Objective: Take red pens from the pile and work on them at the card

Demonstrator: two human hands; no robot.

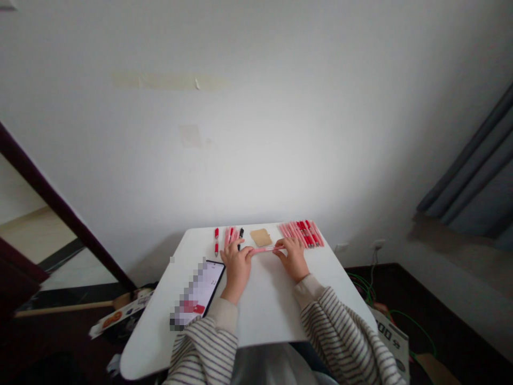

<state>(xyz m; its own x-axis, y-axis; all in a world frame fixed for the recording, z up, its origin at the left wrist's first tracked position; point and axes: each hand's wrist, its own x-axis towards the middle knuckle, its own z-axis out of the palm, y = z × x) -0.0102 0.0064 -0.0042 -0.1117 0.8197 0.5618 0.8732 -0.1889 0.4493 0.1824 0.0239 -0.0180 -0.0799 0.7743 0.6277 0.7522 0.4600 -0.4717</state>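
Where the two hands meet: a pink pen [262,249], lying crosswise between them above the middle of the far half of the white table [272,305]; whether it touches the top I cannot tell.
Left hand [237,263]: thumb and fingertips pinch the pen's left end.
Right hand [294,258]: bent fingers and thumb grip the pen's right end.
Beige square [261,237]: flat on the table, just beyond the held pen.
Right-hand row [302,234]: pink and red pens side by side along the far right edge, directly beyond the right hand.
Left-hand cluster [230,234]: pink pens with some red among them, partly hidden by the left hand; a black pen [241,234] stands out at its right.
Lone red pen [216,243]: left of that cluster, apart from it.
Phone [211,286]: face up and lit beside the left wrist, part of its screen blurred into blocks.
Sleeves [344,326]: striped, with plain pale cuffs.
Wall [304,133]: pale, behind the table, bearing a yellowish strip [168,81].
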